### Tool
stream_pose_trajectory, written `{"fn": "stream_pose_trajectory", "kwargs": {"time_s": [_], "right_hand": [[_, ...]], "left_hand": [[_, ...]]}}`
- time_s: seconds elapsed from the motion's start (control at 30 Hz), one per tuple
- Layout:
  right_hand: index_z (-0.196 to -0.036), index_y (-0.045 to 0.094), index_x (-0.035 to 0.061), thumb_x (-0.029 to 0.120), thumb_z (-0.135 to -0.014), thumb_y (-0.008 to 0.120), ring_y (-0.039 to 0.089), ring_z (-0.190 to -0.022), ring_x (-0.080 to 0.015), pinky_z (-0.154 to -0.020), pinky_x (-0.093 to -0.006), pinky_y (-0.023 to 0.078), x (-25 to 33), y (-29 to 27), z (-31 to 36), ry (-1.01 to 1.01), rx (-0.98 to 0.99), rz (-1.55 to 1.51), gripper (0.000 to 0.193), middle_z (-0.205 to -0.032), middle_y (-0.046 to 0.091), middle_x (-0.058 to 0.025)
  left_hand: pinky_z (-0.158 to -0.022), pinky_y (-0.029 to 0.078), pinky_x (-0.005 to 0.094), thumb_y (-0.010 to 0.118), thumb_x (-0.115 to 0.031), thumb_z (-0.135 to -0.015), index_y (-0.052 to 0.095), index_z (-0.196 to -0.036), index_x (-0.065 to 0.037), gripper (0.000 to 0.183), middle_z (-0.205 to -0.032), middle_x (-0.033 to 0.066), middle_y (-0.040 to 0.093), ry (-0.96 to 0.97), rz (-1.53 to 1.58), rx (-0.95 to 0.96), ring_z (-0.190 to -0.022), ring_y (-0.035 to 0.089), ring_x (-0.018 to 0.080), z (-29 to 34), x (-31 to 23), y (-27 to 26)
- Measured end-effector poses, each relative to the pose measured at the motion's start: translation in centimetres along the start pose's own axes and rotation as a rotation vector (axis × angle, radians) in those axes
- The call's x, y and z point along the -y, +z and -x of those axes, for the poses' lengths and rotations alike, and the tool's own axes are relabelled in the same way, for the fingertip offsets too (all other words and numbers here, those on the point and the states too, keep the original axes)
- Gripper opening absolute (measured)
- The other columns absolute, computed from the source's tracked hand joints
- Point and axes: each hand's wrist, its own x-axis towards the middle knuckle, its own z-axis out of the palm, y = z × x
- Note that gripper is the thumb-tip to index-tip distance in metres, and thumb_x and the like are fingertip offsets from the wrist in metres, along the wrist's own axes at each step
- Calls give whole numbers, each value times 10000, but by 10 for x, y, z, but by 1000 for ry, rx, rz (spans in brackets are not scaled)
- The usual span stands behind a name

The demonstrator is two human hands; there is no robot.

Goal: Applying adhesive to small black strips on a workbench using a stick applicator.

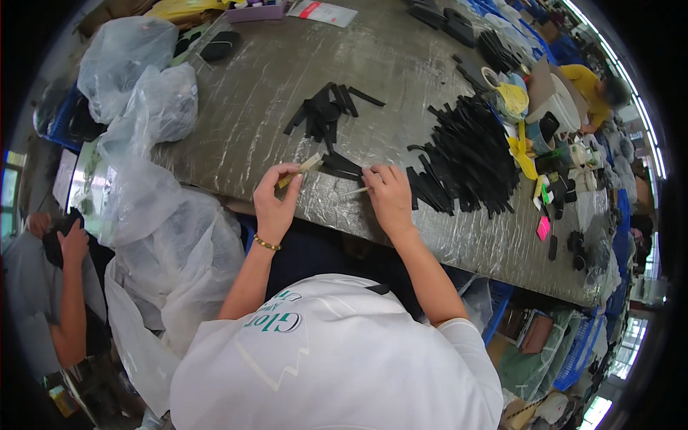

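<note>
My left hand [274, 202] is closed around a short flat tool [309, 163], pale at the tip and yellowish near the fingers; its exact kind is unclear. Across from it, my right hand [388, 195] pinches a thin pale stick [354, 192] that points left. The fingertips of that hand also touch or almost touch a few black strips [341, 165] lying at the table's near side. Just beyond both hands rests a loose small pile of black strips [322, 113]. A much larger heap of black strips [469, 154] spreads to the right of my right hand.
The worktable [251, 107] has a shiny, wrinkled covering. Clear plastic bags [172, 244] crowd its left side. Tubs, tape and a yellow cloth [523, 154] stand at right. A purple box [254, 12] sits at the far edge. Other people work at far right and far left.
</note>
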Motion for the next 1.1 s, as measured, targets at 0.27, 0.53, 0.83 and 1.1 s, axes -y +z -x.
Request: {"fn": "stream_pose_trajectory", "kwargs": {"time_s": [0.27, 0.53, 0.83, 1.1], "right_hand": [[-1033, 694, 24, 82, -764, 646, 578, -853, -231, -712, -358, 453, -16, -55, 60, -128, 80, 5, 280, -943, 600, -62], [-1016, 704, 25, 69, -751, 728, 599, -826, -246, -706, -379, 478, -22, -59, 91, -41, 48, -108, 270, -939, 634, -70], [-914, 661, 18, 147, -806, 785, 592, -835, -326, -741, -418, 472, 4, -50, 91, 531, -45, -240, 209, -888, 591, -116], [-926, 666, 4, 97, -820, 755, 590, -852, -338, -757, -436, 469, 8, -51, 89, 479, -72, -232, 166, -890, 589, -132]], "left_hand": [[-865, 519, 396, 691, -56, -865, 673, -1007, -29, 146, -1034, 114, 690, 417, -192, 467, -985, 650, 312, 14, -38, 50], [-899, 484, 415, 652, -49, -855, 658, -1009, -41, 154, -1054, 108, 661, 573, -186, 711, -1035, 605, 317, 16, -17, 82], [-864, 504, 401, 644, -2, -821, 688, -1020, -28, 206, -1039, 84, 667, 439, -244, 747, -988, 614, 299, 36, -24, 83], [-866, 518, 380, 614, 19, -776, 704, -1036, -36, 280, -1053, 69, 667, 483, -276, 702, -982, 620, 278, 40, -26, 95]]}}
